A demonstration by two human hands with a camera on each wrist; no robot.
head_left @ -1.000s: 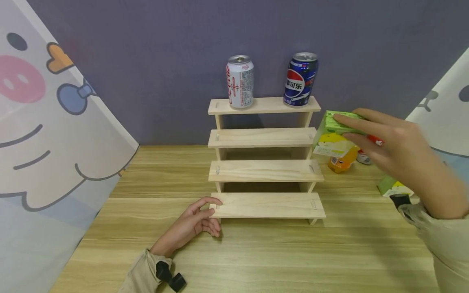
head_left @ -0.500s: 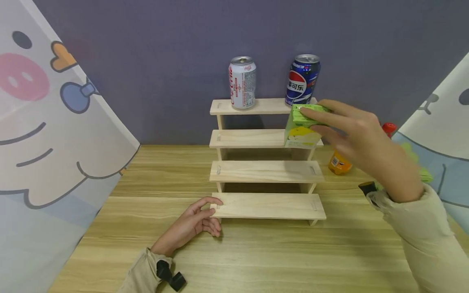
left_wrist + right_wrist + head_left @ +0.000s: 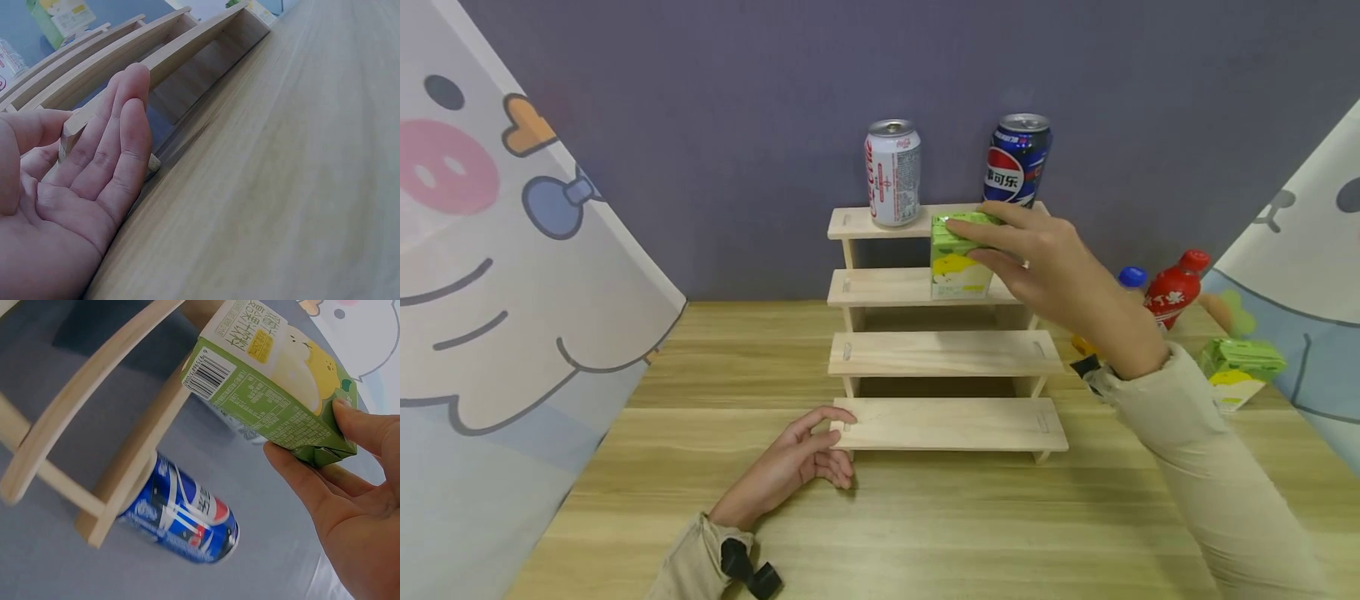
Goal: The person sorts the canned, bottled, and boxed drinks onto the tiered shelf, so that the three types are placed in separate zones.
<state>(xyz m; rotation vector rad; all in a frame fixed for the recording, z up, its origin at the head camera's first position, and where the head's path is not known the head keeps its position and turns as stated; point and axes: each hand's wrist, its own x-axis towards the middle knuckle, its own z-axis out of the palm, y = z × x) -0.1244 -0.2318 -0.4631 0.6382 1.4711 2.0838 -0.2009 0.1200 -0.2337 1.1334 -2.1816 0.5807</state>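
My right hand (image 3: 1045, 258) pinches a green and yellow juice carton (image 3: 958, 260) by its upper part. The carton is upright, overlapping the second-highest step in the head view; its barcode side (image 3: 262, 403) faces the right wrist camera. A four-tier wooden display stand (image 3: 947, 423) stands on the table. At the left end of its lowest step, my left hand (image 3: 797, 458) grips the board between thumb and index finger, the other fingers below the edge. On the top step are a white Coca-Cola can (image 3: 893, 175) and a blue Pepsi can (image 3: 1017, 162), partly behind the right hand.
Right of the stand, a second green juice carton (image 3: 1236, 371) is on the wooden table (image 3: 925, 533). Near it are a red bottle (image 3: 1172, 292), a blue-capped bottle (image 3: 1132, 279) and an orange item mostly behind the right forearm. A grey wall (image 3: 760, 167) rises behind the stand.
The right hand has carried the juice carton leftward from beyond the stand's right end to over the second-highest step. The left hand keeps its grip on the lowest step.
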